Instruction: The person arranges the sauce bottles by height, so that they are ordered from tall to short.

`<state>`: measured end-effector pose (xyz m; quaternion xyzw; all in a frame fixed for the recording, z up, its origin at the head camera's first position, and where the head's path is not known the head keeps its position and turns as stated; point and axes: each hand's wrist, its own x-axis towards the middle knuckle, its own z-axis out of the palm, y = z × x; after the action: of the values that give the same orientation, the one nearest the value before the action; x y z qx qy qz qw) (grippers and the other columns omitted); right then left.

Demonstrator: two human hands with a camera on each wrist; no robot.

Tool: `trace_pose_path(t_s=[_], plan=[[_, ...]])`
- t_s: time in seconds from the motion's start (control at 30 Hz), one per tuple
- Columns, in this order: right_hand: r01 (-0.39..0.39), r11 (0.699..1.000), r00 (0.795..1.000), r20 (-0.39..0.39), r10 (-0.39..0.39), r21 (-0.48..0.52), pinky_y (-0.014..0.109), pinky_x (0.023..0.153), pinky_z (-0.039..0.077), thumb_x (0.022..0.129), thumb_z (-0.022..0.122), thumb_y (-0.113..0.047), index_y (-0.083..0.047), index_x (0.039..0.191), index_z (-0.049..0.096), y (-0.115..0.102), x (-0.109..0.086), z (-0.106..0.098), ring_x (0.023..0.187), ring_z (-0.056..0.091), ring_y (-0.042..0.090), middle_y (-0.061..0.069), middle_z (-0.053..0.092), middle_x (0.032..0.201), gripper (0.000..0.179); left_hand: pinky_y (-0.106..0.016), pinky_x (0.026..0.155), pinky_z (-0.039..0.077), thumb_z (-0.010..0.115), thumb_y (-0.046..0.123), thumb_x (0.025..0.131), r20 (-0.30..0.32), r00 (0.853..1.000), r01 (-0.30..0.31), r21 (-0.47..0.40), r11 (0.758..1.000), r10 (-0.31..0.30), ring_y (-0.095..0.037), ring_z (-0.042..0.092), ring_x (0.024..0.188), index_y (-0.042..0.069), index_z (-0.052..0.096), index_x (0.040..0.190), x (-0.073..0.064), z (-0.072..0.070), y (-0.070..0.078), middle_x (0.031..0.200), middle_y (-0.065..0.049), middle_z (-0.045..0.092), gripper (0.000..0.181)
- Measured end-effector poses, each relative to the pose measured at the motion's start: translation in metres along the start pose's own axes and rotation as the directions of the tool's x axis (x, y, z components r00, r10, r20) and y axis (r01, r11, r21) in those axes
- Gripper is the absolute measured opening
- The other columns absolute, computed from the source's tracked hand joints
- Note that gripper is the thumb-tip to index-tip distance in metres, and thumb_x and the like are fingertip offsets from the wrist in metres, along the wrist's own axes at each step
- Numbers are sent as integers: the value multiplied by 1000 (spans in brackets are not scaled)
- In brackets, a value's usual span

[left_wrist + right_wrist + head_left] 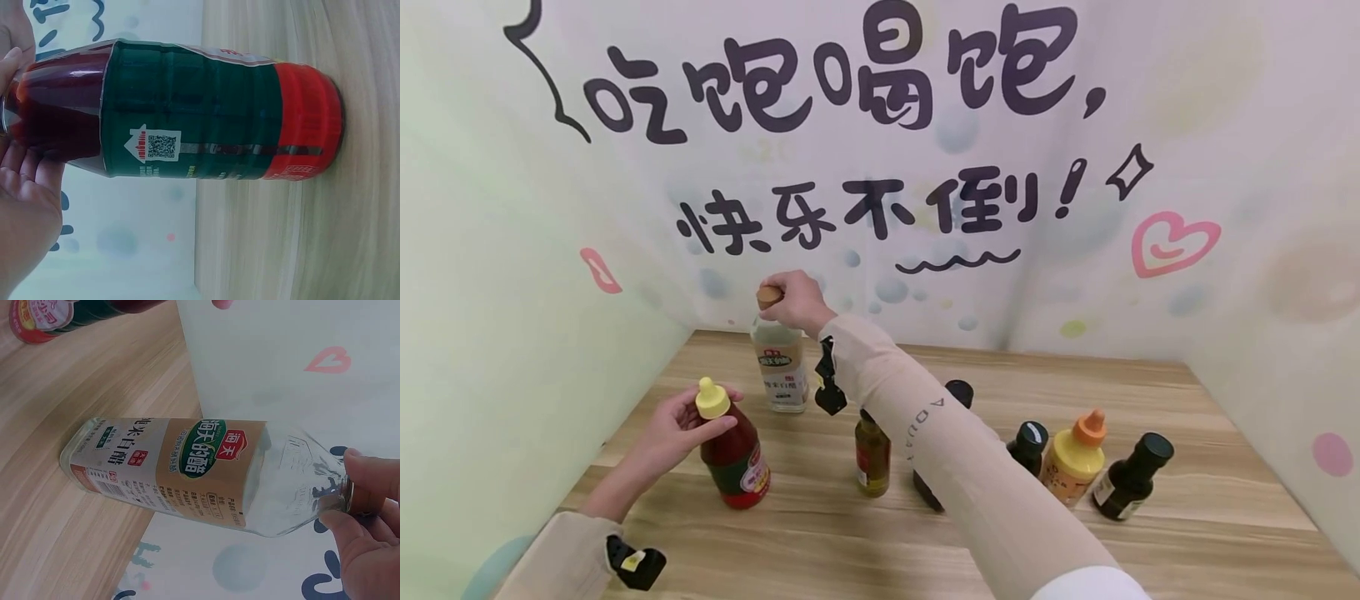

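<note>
My left hand [672, 429] curls its thumb and fingers around the upper part of a ketchup bottle [735, 462], just under its yellow pointed cap. In the left wrist view the bottle's green label [194, 106] and red base fill the middle, with the base at the table. Farther back, my right hand [800, 302] pinches the brown cap of a clear glass white vinegar bottle [781, 367]. That bottle stands upright at the back left of the table; its tan and white label [206, 465] faces the right wrist camera.
Right of the ketchup stands a small bottle with a red label [872, 462]. My right sleeve partly covers a dark bottle [959, 393]. Farther right are a black-capped bottle [1028, 446], a yellow bottle with an orange tip [1075, 458] and another dark bottle [1131, 479]. A printed cloth [880, 308] hangs behind.
</note>
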<state>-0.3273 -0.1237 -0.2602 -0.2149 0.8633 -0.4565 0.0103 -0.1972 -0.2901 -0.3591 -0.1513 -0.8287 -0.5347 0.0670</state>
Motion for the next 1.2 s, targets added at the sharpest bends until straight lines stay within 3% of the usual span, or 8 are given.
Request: trace_pose_path(t_s=[0.4, 0.87, 1.2], plan=[[-8, 1000, 1000, 13, 8, 11, 19, 65, 41, 73, 70, 0, -8, 106, 63, 2, 6, 2, 79, 50, 14, 3, 59, 92, 35, -18, 77, 45, 60, 15, 85, -4, 1000, 13, 9, 1000, -13, -2, 53, 95, -1, 51, 116, 0, 0, -1, 114, -17, 55, 36], [-55, 998, 998, 2, 55, 3, 21, 74, 43, 78, 64, 1, -7, 122, 52, 1, 9, 5, 94, 53, 17, 9, 56, 113, 46, -19, 77, 45, 60, 14, 85, -3, 1000, 6, -12, 1000, -6, -4, 54, 94, 0, 51, 116, 1, 1, -2, 111, -10, 58, 36], [-57, 998, 998, 16, 57, -5, 20, 81, 42, 83, 58, -1, -3, 128, 45, 0, 9, 1, 99, 52, 18, 11, 54, 117, 48, -18, 77, 45, 60, 15, 85, -6, 1000, 21, -13, 1000, -21, -4, 54, 94, 0, 51, 117, 0, 1, -4, 111, -7, 59, 37]])
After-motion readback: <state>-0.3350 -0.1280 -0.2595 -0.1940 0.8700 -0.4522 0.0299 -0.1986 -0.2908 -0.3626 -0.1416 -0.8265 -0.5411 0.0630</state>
